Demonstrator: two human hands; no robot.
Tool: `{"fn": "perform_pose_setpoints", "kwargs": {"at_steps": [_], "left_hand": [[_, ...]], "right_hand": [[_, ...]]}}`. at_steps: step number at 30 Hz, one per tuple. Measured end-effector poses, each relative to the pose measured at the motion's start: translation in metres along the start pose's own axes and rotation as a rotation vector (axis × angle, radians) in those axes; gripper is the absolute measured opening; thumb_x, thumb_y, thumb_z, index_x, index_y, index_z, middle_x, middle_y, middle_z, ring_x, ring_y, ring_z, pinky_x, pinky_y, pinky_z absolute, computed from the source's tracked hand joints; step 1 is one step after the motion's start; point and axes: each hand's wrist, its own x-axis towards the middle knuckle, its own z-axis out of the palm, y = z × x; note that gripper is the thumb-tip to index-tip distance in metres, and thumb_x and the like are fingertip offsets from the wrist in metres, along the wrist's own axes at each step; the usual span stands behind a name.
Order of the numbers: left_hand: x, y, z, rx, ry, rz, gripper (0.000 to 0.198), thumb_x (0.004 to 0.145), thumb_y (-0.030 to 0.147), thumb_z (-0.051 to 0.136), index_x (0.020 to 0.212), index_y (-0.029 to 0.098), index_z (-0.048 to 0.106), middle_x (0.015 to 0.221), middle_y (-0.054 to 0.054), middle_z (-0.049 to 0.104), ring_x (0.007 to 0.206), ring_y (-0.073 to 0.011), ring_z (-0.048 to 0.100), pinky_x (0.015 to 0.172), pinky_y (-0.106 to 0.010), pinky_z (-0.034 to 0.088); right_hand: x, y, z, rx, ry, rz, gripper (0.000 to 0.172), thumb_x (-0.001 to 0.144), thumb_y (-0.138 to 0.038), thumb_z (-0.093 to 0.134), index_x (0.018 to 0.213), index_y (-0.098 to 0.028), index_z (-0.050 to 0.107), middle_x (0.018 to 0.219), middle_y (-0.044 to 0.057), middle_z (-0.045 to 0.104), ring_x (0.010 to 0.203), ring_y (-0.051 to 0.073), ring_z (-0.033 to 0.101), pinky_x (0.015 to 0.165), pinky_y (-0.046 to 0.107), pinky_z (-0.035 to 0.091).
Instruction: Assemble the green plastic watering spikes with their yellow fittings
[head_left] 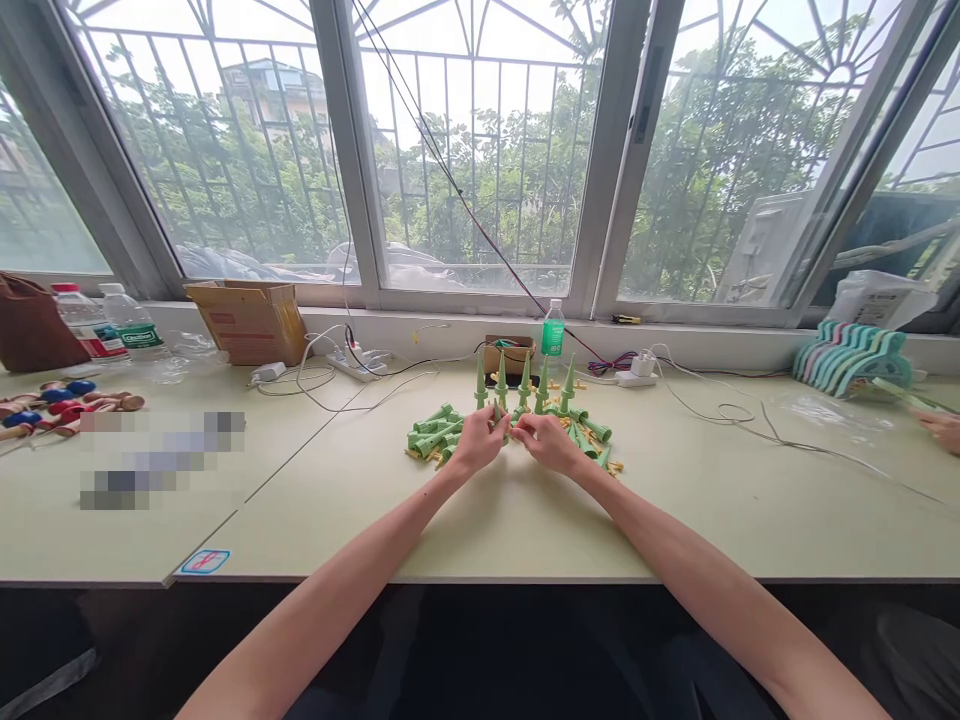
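Left grip (482,437): is pinching a green piece (496,411), pointed end up, over the middle of the pile. Most of it is hiding behind fingers. If the pinch is off-centre, I'd expect a twist or slip.
Right grip (541,440): fingertips are bunching just beside the left ones. Can't tell whether they're holding anything. Tight quarters; fingers could be blocking the view and causing a misalignment.
Spires (525,384): five are standing upright in a row just behind both hands. Tall, narrow, close together. Main risk: a knuckle catching one and tipping its neighbours.
Cones (431,437): are lying loose on both sides of the hands. Round, so a wrist bump could be rolling them about.
Bits (615,467): small, yellow, are lying among the cones. Easy to bury, or to sweep off the counter (315,530) with a sleeveless forearm.
Bottle (553,335): is standing behind the row, cap apparently on. Low spill risk.
Cable (360,408): is looping over the counter, left of the pile. Snag only if the left arm is swinging wide.
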Motion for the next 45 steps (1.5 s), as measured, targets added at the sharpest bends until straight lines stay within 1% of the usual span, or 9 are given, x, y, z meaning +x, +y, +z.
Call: {"fn": "perform_pose_setpoints", "kwargs": {"at_steps": [5, 7, 13, 23, 28, 34, 41, 45], "left_hand": [[-0.0001, 0.0015, 0.0003, -0.001, 0.007, -0.011, 0.023, 0.083, 0.035, 0.049, 0.069, 0.017, 0.052, 0.064, 0.0, 0.056, 0.053, -0.0094, 0.04, 0.054, -0.024, 0.035], [-0.0002, 0.002, 0.0005, 0.001, 0.011, -0.012, 0.023, 0.083, 0.036, 0.049, 0.069, 0.018, 0.052, 0.063, 0.001, 0.054, 0.052, -0.0092, 0.039, 0.054, -0.024, 0.035], [-0.0002, -0.0001, 0.0012, 0.017, 0.008, 0.003, 0.025, 0.082, 0.038, 0.05, 0.068, 0.018, 0.051, 0.062, 0.002, 0.052, 0.052, -0.0094, 0.038, 0.053, -0.023, 0.033], [-0.0006, 0.0005, 0.0002, 0.042, 0.008, 0.014, 0.022, 0.083, 0.035, 0.049, 0.07, 0.018, 0.055, 0.06, 0.003, 0.049, 0.051, -0.009, 0.036, 0.054, -0.023, 0.033], [-0.001, 0.0007, 0.0003, 0.04, -0.003, 0.019, 0.021, 0.083, 0.034, 0.049, 0.071, 0.018, 0.055, 0.059, 0.003, 0.049, 0.051, -0.0092, 0.035, 0.053, -0.023, 0.033], [-0.0016, 0.0032, -0.0005, 0.052, -0.001, 0.021, 0.021, 0.082, 0.033, 0.049, 0.069, 0.018, 0.054, 0.055, 0.003, 0.047, 0.051, -0.0097, 0.037, 0.053, -0.023, 0.033], [-0.001, 0.0005, -0.0007, 0.075, -0.007, 0.03, 0.024, 0.083, 0.035, 0.049, 0.069, 0.017, 0.055, 0.059, 0.003, 0.051, 0.05, -0.0092, 0.041, 0.052, -0.024, 0.034], [-0.0013, -0.0001, 0.0003, 0.01, -0.058, -0.002, 0.024, 0.085, 0.037, 0.049, 0.072, 0.018, 0.054, 0.058, 0.003, 0.055, 0.043, -0.009, 0.046, 0.047, -0.023, 0.036]], "right_hand": [[-0.001, -0.0045, -0.0023, 0.056, 0.022, -0.024, 0.013, 0.085, -0.031, 0.058, 0.081, -0.019, 0.057, 0.072, 0.002, 0.063, 0.064, 0.014, 0.054, 0.063, 0.026, 0.04], [-0.001, -0.0051, -0.0026, 0.068, 0.024, -0.033, 0.012, 0.083, -0.03, 0.059, 0.081, -0.019, 0.057, 0.074, 0.002, 0.064, 0.066, 0.014, 0.055, 0.064, 0.026, 0.041], [-0.0004, -0.0046, -0.0021, 0.071, -0.002, -0.018, 0.016, 0.085, -0.027, 0.056, 0.071, -0.019, 0.052, 0.07, 0.002, 0.062, 0.064, 0.014, 0.052, 0.063, 0.027, 0.04], [-0.0003, -0.0005, 0.0001, 0.05, -0.018, 0.0, 0.019, 0.086, -0.028, 0.054, 0.071, -0.019, 0.051, 0.069, 0.002, 0.061, 0.062, 0.014, 0.051, 0.063, 0.027, 0.039], [-0.0005, 0.0003, 0.0004, 0.023, -0.02, 0.002, 0.021, 0.087, -0.029, 0.053, 0.069, -0.019, 0.05, 0.066, 0.001, 0.06, 0.059, 0.013, 0.047, 0.062, 0.026, 0.037], [-0.0005, -0.0006, -0.0001, -0.01, -0.026, 0.008, 0.023, 0.088, -0.029, 0.051, 0.067, -0.019, 0.05, 0.062, 0.0, 0.057, 0.056, 0.012, 0.043, 0.059, 0.025, 0.034], [-0.0006, 0.0021, 0.0007, -0.037, -0.034, 0.018, 0.027, 0.089, -0.03, 0.049, 0.065, -0.019, 0.048, 0.059, -0.002, 0.053, 0.054, 0.011, 0.04, 0.056, 0.024, 0.031], [-0.0004, 0.0018, -0.0001, -0.042, -0.01, 0.024, 0.033, 0.091, -0.033, 0.047, 0.061, -0.019, 0.047, 0.056, -0.001, 0.053, 0.052, 0.011, 0.04, 0.055, 0.024, 0.031]]}}
